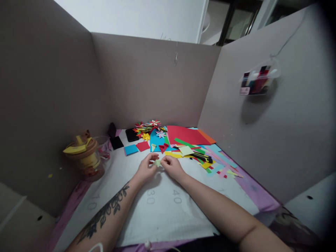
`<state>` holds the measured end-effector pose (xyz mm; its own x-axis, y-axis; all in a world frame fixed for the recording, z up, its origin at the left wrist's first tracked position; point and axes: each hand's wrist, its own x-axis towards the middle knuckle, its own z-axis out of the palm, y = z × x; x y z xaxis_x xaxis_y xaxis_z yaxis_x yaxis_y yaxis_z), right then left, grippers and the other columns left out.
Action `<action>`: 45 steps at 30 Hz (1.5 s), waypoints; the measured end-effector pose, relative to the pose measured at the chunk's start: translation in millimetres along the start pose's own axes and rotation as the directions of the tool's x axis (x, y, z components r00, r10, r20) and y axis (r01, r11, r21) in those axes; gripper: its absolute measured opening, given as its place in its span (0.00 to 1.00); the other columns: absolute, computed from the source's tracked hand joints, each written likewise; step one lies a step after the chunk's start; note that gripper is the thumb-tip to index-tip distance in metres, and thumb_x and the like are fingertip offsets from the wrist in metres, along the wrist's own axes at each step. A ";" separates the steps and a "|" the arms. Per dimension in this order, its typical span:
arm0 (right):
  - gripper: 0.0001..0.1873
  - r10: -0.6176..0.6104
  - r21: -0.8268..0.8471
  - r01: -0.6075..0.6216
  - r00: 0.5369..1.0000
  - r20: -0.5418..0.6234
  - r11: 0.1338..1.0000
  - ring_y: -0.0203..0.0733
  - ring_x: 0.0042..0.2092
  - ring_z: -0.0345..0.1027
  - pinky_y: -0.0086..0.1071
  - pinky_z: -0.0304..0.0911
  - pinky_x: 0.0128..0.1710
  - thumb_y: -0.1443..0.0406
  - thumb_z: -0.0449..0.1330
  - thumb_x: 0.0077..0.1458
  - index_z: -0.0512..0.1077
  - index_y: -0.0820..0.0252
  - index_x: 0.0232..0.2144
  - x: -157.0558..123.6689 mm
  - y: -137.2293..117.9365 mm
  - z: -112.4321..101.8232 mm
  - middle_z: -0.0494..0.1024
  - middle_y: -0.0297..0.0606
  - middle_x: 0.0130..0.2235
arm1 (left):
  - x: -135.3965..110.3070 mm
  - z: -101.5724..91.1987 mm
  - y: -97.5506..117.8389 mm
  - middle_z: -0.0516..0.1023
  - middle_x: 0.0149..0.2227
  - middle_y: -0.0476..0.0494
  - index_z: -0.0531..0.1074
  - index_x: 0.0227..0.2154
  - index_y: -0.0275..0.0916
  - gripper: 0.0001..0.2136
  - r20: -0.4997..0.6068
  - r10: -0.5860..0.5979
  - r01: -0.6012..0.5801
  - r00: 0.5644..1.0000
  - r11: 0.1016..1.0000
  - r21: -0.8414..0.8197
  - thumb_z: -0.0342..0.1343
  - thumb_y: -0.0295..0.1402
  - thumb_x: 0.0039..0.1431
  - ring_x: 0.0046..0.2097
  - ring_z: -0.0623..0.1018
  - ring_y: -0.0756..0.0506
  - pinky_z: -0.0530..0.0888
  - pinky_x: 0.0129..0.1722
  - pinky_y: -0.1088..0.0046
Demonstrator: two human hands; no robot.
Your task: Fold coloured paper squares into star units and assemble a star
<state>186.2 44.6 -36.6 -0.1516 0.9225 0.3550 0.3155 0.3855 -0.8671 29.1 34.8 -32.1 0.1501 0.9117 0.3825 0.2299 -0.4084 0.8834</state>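
Between my two hands is a small pale green piece of folded paper, held just above the white cloth. My left hand pinches it from the left, fingers curled. On the other side, my right hand grips its edge between thumb and fingers. The exact folds are too small to make out. Right behind my hands lie red folded paper pieces and a pale folded piece on a blue sheet. A pale green paper square rests to the right, on top of coloured strips.
A black and yellow cutter knife lies among paper strips at right. Red sheets and a heap of folded paper stars are at the back. A large lidded cup stands at left. Grey panels enclose the table.
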 end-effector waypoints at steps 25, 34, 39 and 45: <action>0.16 -0.070 0.087 0.073 0.997 -0.031 0.994 0.37 0.34 0.66 0.30 0.62 0.35 0.71 0.50 0.46 0.68 0.59 0.39 1.3 11.0 2.3 0.73 0.36 0.36 | 3.5 -4.4 -4.4 0.79 0.34 0.44 0.77 0.30 0.40 0.11 -0.104 0.006 0.009 0.995 0.990 0.140 0.50 0.27 0.50 0.36 0.76 0.45 0.71 0.40 0.69; 0.07 -0.020 0.032 0.022 0.998 -0.057 0.999 0.36 0.28 0.63 0.28 0.60 0.29 0.66 0.53 0.48 0.71 0.60 0.28 1.5 3.8 0.3 0.72 0.34 0.27 | 1.7 0.8 -4.8 0.78 0.38 0.44 0.75 0.37 0.38 0.13 -0.019 -0.010 0.010 1.000 1.000 0.023 0.54 0.27 0.46 0.40 0.76 0.45 0.73 0.39 0.71; 0.11 -0.012 0.073 0.014 1.000 -0.026 0.997 0.34 0.26 0.59 0.27 0.56 0.26 0.59 0.55 0.51 0.69 0.61 0.24 1.5 2.5 -1.2 0.68 0.32 0.23 | 1.0 0.1 -3.7 0.78 0.28 0.47 0.75 0.29 0.39 0.06 -0.009 -0.035 0.036 0.999 0.990 0.133 0.54 0.29 0.48 0.31 0.76 0.48 0.71 0.33 0.74; 0.18 0.195 0.444 -0.209 0.978 0.076 0.871 0.35 0.25 0.62 0.28 0.61 0.25 0.52 0.52 0.52 0.68 0.61 0.27 5.4 8.5 1.6 0.68 0.33 0.23 | 3.6 -1.8 -3.9 0.75 0.23 0.49 0.71 0.26 0.38 0.04 -0.064 -0.166 0.167 0.984 0.986 0.007 0.55 0.33 0.48 0.25 0.75 0.48 0.68 0.25 0.75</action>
<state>186.6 52.8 -42.6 -0.1576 0.9759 0.1511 -0.1093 0.1349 -0.9848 27.0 39.7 -33.6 0.0477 0.9678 0.2470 0.2589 -0.2508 0.9328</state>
